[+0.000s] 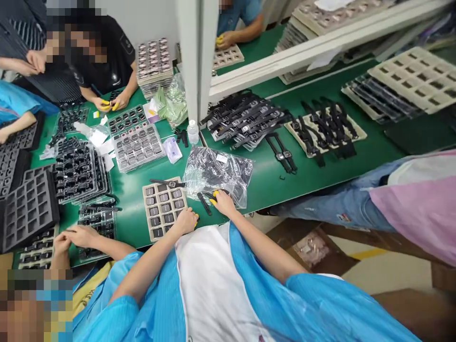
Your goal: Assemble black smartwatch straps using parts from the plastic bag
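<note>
My left hand [185,221] rests on the near right corner of a beige tray [147,223] that holds several dark watch bodies in its pockets. My right hand [223,201], with yellow finger cots, reaches the open edge of a clear plastic bag [217,173] full of black straps and pinches something small and dark there. A loose black strap [204,203] lies on the green table between my hands. Another assembled watch [167,183] lies across the far edge of the tray.
Black trays [28,209] and grey trays of parts [137,145] fill the left. Rows of strapped watches [245,121] lie behind the bag, a small bottle [193,132] by the white post [194,57]. Co-workers' hands [74,235] work at left and far side. A person's jeans leg [342,199] stands right.
</note>
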### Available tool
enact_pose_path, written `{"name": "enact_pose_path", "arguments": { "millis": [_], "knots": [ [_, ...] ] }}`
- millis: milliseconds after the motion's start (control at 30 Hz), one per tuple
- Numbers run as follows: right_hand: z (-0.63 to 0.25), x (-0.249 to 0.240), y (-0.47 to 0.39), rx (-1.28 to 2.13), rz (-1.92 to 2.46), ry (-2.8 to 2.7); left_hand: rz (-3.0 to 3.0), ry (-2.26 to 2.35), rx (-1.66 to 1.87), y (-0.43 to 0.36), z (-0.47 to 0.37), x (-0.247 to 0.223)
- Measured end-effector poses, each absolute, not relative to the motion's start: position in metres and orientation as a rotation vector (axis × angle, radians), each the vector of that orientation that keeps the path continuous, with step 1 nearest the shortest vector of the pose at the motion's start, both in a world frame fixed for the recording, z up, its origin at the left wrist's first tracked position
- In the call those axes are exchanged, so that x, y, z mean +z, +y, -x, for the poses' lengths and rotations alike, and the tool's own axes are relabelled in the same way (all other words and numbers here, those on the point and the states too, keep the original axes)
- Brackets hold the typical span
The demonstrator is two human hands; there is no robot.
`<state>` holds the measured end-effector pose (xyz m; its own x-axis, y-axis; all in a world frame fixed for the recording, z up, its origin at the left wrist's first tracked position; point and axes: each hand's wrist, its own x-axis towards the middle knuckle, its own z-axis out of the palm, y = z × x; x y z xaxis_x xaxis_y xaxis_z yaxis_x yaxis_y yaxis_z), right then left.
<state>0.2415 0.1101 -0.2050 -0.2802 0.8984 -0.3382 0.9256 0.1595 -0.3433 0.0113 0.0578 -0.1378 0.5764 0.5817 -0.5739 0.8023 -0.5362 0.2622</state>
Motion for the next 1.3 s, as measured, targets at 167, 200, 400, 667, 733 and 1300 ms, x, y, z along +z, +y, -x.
{"name": "enact_pose_path", "arguments": {
  "millis": [167, 200, 400, 667, 733, 1300],
  "knots": [
    [-0.240, -0.198, 0.108, -0.872, -1.984, 2.329, -2.340, 0.965, -0.753, 0.069, -0.002, -0.130],
    [-0.240, -0.197, 0.108, -0.896, -2.008, 2.323, -2.342, 0.940, -0.782, 0.072, 0.000, -0.128],
    [-0.240, -0.198, 0.110, -1.056, -2.114, 2.282, -2.351, 0.832, -0.943, 0.088, -0.003, -0.114],
    [-0.251, -0.187, 0.110, -1.237, -2.146, 2.199, -2.357, 0.832, -0.995, 0.098, -0.009, -0.092],
    [-0.255, -0.178, 0.107, -1.271, -2.151, 2.185, -2.361, 0.842, -0.986, 0.097, -0.006, -0.081],
    [-0.274, -0.158, 0.059, -1.917, -2.095, 2.303, -2.135, 1.089, -0.771, 0.081, -0.016, -0.117]
  ]
}}
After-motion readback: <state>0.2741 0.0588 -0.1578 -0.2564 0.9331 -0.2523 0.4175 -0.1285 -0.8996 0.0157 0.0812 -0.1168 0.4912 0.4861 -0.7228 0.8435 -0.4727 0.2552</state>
